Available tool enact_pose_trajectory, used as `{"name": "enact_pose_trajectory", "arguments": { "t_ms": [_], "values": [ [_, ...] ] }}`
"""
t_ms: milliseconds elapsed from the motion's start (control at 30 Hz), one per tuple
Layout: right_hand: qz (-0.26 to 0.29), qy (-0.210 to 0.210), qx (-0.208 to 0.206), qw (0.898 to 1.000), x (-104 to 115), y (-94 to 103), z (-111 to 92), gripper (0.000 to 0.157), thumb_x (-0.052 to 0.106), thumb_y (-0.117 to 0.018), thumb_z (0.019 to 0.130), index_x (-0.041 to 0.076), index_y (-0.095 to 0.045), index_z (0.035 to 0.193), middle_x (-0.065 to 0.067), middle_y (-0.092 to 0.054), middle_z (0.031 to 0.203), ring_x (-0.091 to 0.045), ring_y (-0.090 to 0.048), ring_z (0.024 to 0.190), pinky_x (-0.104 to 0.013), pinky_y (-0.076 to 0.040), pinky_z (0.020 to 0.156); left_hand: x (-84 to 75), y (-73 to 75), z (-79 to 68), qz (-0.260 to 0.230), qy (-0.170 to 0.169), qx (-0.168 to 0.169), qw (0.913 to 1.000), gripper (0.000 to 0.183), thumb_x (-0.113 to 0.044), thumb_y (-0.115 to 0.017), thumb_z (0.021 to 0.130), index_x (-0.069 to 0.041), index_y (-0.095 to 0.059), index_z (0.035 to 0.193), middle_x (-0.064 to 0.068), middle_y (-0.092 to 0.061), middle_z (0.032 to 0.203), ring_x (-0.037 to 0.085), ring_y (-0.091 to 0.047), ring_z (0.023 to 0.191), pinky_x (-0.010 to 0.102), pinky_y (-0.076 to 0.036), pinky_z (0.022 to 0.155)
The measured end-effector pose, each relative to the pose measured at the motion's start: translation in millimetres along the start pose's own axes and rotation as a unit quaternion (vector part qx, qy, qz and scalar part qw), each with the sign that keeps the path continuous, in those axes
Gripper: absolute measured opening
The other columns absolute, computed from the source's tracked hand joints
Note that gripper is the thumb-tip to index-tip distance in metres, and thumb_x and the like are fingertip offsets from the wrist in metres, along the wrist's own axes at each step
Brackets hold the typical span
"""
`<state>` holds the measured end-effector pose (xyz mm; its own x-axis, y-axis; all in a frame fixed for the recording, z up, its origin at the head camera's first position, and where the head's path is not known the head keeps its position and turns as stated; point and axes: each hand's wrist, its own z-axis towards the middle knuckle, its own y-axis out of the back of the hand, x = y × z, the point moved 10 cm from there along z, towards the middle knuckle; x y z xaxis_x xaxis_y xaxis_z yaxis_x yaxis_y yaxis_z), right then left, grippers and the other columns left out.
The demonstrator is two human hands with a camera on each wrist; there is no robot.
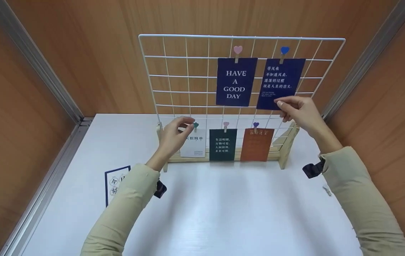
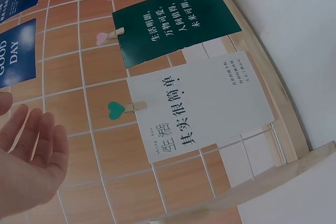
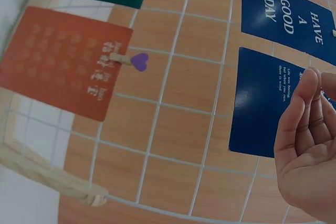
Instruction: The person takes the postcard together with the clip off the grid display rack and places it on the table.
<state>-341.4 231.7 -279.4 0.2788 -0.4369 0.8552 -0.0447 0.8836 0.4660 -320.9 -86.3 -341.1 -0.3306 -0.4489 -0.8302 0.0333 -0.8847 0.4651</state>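
In the head view my left hand [image 1: 177, 134] is by the green heart clip [image 1: 195, 125] that holds a white card [image 1: 193, 147] on the wire grid. The left wrist view shows its fingers loosely bent, apart from the clip. My right hand [image 1: 300, 111] is in front of the lower right part of a dark blue card [image 1: 283, 76] hanging from a blue heart clip [image 1: 284, 50]. Its thumb and forefinger tips are close together over the card's face. Beside that hangs a blue "HAVE A GOOD DAY" card [image 1: 237, 81] under a pink heart clip [image 1: 237, 49].
A green card [image 1: 222, 145] and an orange card [image 1: 257, 145] hang along the lower grid. The white grid [image 1: 208, 46] stands in a wooden base [image 1: 283, 156]. A blue-bordered card [image 1: 111, 177] lies by the left forearm; a small clip [image 1: 327, 191] lies right. Wooden walls surround the white table.
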Motion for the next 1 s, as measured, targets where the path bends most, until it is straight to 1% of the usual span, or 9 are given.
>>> {"name": "enact_pose_trajectory", "arguments": {
  "t_ms": [133,267,433,500,567,700,800,1000],
  "values": [
    [-0.005,0.002,-0.005,1.000,7,-2.3,5,0.035,0.023,-0.054,0.088,-0.004,-0.058,0.110,-0.007,-0.059,0.076,-0.015,-0.055,0.061,-0.021,-0.048,0.058,-2.3,-2.7,4.4,-0.004,0.004,0.001,1.0000,0.027,-0.021,-0.053,0.089,-0.006,-0.056,0.112,0.001,-0.057,0.102,0.012,-0.051,0.092,0.027,-0.043,0.077],
    [0.002,0.005,-0.006,1.000,20,-5.1,6,0.034,0.020,-0.053,0.089,-0.006,-0.057,0.110,-0.008,-0.059,0.072,-0.015,-0.054,0.060,-0.020,-0.047,0.057,-6.0,-6.4,8.8,0.007,0.003,0.006,1.0000,0.028,-0.022,-0.052,0.089,-0.008,-0.054,0.114,0.001,-0.056,0.105,0.011,-0.050,0.093,0.026,-0.043,0.077],
    [0.001,0.004,-0.018,1.000,41,-7.4,5,0.031,0.016,-0.051,0.090,-0.008,-0.056,0.109,-0.009,-0.058,0.071,-0.015,-0.054,0.061,-0.019,-0.047,0.057,-13.0,-7.9,16.1,0.022,-0.010,0.007,0.9997,0.028,-0.020,-0.052,0.090,-0.007,-0.053,0.114,0.005,-0.054,0.109,0.012,-0.050,0.094,0.025,-0.043,0.078],
    [0.000,0.004,-0.023,1.000,45,-7.3,8,0.031,0.016,-0.052,0.090,-0.008,-0.057,0.108,-0.008,-0.057,0.071,-0.015,-0.053,0.060,-0.020,-0.047,0.056,-17.1,-7.5,19.0,0.025,-0.018,0.005,0.9995,0.028,-0.019,-0.051,0.090,-0.006,-0.053,0.115,0.007,-0.054,0.110,0.013,-0.050,0.094,0.025,-0.043,0.077],
    [0.005,0.005,-0.024,1.000,44,-7.2,12,0.031,0.016,-0.052,0.089,-0.008,-0.057,0.107,-0.008,-0.057,0.070,-0.015,-0.053,0.059,-0.020,-0.047,0.055,-20.8,-7.2,21.7,0.029,-0.025,0.001,0.9993,0.028,-0.019,-0.051,0.090,-0.006,-0.053,0.115,0.007,-0.054,0.111,0.013,-0.051,0.094,0.024,-0.043,0.076],
    [0.014,0.021,-0.024,0.999,39,-7.0,24,0.032,0.019,-0.055,0.088,-0.006,-0.059,0.107,-0.009,-0.058,0.070,-0.014,-0.054,0.057,-0.020,-0.048,0.054,-28.9,-7.8,25.9,0.041,-0.044,-0.004,0.9982,0.027,-0.017,-0.053,0.089,-0.005,-0.054,0.114,0.005,-0.056,0.109,0.014,-0.051,0.093,0.024,-0.043,0.074],
    [0.013,0.033,-0.023,0.999,38,-9.3,30,0.033,0.022,-0.056,0.087,-0.004,-0.060,0.107,-0.010,-0.058,0.070,-0.013,-0.054,0.056,-0.020,-0.048,0.054,-32.4,-8.8,28.1,0.048,-0.052,-0.005,0.9975,0.026,-0.017,-0.053,0.089,-0.005,-0.054,0.112,0.004,-0.056,0.107,0.014,-0.051,0.093,0.024,-0.043,0.074],
    [0.015,0.045,-0.020,0.999,46,-15.4,35,0.032,0.021,-0.055,0.087,-0.004,-0.060,0.106,-0.014,-0.059,0.074,-0.015,-0.054,0.057,-0.021,-0.048,0.054,-32.3,-11.9,34.1,0.043,-0.034,0.000,0.9985,0.027,-0.016,-0.054,0.089,-0.005,-0.054,0.113,0.005,-0.056,0.106,0.013,-0.051,0.093,0.025,-0.043,0.076]
  ]
}}
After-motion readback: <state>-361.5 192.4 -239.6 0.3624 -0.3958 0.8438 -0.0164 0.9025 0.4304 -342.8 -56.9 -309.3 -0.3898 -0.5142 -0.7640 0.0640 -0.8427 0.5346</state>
